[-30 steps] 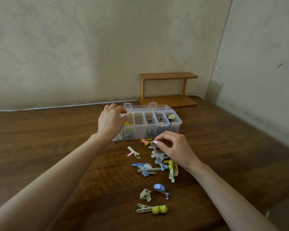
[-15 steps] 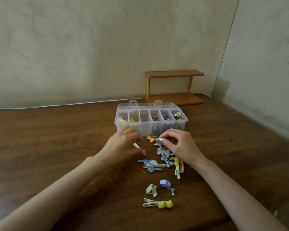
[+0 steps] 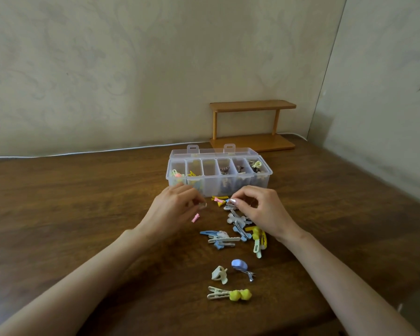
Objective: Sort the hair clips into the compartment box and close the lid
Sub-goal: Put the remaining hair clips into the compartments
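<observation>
The clear compartment box (image 3: 262,184) stands at the table's middle, its lid (image 3: 211,151) folded open behind, and several compartments hold clips. In front of it, my left hand (image 3: 172,212) pinches a small pale clip (image 3: 203,205). A pink clip (image 3: 195,218) shows just under those fingers; whether it is joined to the pale one I cannot tell. My right hand (image 3: 264,212) pinches a blue-grey clip (image 3: 229,202) at the far end of the loose pile (image 3: 238,226). Nearer me lie a lilac clip (image 3: 239,265), a cream claw clip (image 3: 220,275) and a cream clip with yellow balls (image 3: 228,294).
A small wooden shelf (image 3: 252,127) stands against the wall behind the box. A white cable (image 3: 83,152) runs along the table's back edge. Small yellow and pink clips (image 3: 218,199) lie right in front of the box. A side wall closes the right.
My left hand came back from the box's left end to the table and took up the small pale clip. My right hand stayed at the pile's far end.
</observation>
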The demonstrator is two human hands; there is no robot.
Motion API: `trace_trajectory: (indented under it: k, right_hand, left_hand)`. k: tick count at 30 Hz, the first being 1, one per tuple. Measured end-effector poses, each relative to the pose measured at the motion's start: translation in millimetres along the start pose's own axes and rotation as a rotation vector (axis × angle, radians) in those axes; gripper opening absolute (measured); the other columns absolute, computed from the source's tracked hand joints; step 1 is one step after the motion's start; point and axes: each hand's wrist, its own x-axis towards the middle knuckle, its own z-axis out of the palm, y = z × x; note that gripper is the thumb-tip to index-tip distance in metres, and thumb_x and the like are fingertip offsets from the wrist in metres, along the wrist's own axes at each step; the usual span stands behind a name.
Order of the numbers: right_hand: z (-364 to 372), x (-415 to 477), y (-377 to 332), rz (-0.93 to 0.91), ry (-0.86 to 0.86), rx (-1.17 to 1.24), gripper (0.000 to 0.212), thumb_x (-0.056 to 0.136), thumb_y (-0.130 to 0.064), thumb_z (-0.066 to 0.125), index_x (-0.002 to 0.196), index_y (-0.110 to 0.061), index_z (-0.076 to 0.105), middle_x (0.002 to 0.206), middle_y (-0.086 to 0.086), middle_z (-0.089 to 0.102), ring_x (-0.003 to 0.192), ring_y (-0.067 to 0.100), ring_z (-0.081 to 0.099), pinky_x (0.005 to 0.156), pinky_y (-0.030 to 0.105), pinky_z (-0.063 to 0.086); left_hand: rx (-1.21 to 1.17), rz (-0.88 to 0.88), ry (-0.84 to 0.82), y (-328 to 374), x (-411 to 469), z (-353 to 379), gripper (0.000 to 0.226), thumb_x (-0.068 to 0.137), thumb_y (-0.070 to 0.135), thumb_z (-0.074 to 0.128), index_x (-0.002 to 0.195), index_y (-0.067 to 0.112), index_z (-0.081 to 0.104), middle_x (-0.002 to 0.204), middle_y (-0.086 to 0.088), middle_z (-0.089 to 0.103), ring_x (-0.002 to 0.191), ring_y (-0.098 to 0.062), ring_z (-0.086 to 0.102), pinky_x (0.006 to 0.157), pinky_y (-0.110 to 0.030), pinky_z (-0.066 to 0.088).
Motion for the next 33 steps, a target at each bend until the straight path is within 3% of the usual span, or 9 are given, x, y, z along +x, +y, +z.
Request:
trace_trajectory:
  k: [8,13,17,25,28,33]
  right_hand:
    - [-2,0,-3,0.018,-0.015,-0.007,0.01,0.089,-0.023,0.062,0.093,-0.018,0.07,0.088,-0.009,0.067,0.087,0.003,0.061,0.08,0.034,0.053]
    - [-2,0,-4,0.025,-0.022,-0.001,0.011,0.089,-0.021,0.062,0.094,-0.017,0.07,0.088,-0.009,0.068,0.087,0.004,0.062,0.08,0.035,0.053]
    - [-2,0,-3,0.036,-0.03,-0.004,0.011,0.089,-0.02,0.061,0.094,-0.016,0.07,0.087,-0.009,0.067,0.086,0.004,0.062,0.079,0.036,0.053]
    - [-2,-1,-3,0.04,-0.045,0.017,0.011,0.09,-0.022,0.06,0.091,-0.018,0.07,0.083,-0.01,0.067,0.082,0.005,0.062,0.077,0.04,0.053]
    - [-2,-1,-3,0.043,-0.043,0.026,0.011,0.09,-0.022,0.06,0.091,-0.018,0.07,0.081,-0.011,0.066,0.081,0.006,0.063,0.076,0.042,0.054]
    - [-1,-1,-2,0.037,-0.046,0.021,0.01,0.09,-0.022,0.06,0.09,-0.019,0.07,0.08,-0.013,0.066,0.08,0.006,0.063,0.075,0.042,0.053]
  left_hand:
    - [-0.033,-0.128,0.356,-14,15,-29,0.006,0.079,0.013,0.07,0.084,0.013,0.068,0.076,0.012,0.055,0.071,-0.008,0.047,0.064,-0.021,0.038]
    - [0.062,-0.262,0.426,-36,28,-41,0.007,0.081,0.017,0.068,0.087,0.013,0.068,0.079,0.005,0.061,0.076,-0.014,0.048,0.064,-0.027,0.036]
    - [0.17,-0.272,0.397,-51,37,-37,0.007,0.083,0.018,0.067,0.087,0.013,0.068,0.084,0.001,0.066,0.082,-0.019,0.051,0.062,-0.028,0.036]
    - [0.319,-0.238,0.254,-61,48,-16,0.004,0.08,0.011,0.068,0.077,0.013,0.066,0.085,-0.002,0.07,0.082,-0.026,0.055,0.071,-0.034,0.036]
    - [0.342,-0.292,0.17,-61,52,-13,0.004,0.084,0.017,0.064,0.082,0.014,0.066,0.089,-0.002,0.07,0.09,-0.024,0.053,0.077,-0.034,0.034]
    - [0.372,-0.337,-0.059,-63,59,-17,0.025,0.091,0.036,0.054,0.101,0.019,0.069,0.113,0.0,0.062,0.109,-0.022,0.044,0.085,-0.035,0.032]
